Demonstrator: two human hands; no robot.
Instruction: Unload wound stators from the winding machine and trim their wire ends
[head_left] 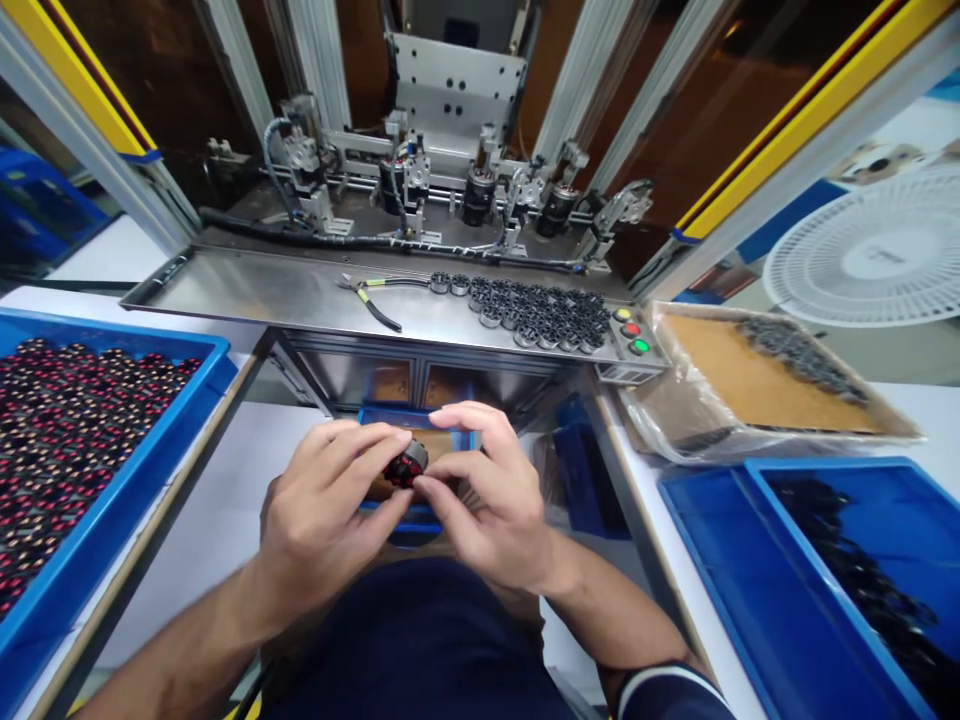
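"What lies around the hands?"

"Ahead, pliers lie beside clustered black rings on a metal tray. Left, a blue bin holds red-and-copper coils; right are a carton and another bin with black parts."

"And the round part?"

"Between both hands. The left hand is clamped on it; the right hand has thumb and forefinger at its edge. I cannot tell whether they pinch it."

"The room?"

"White tables at both sides, a machine ahead, a fan at right."

"Anything hidden?"

"Fingers cover much of the part; the hands partly block a blue box beneath. Both bins are cut off."
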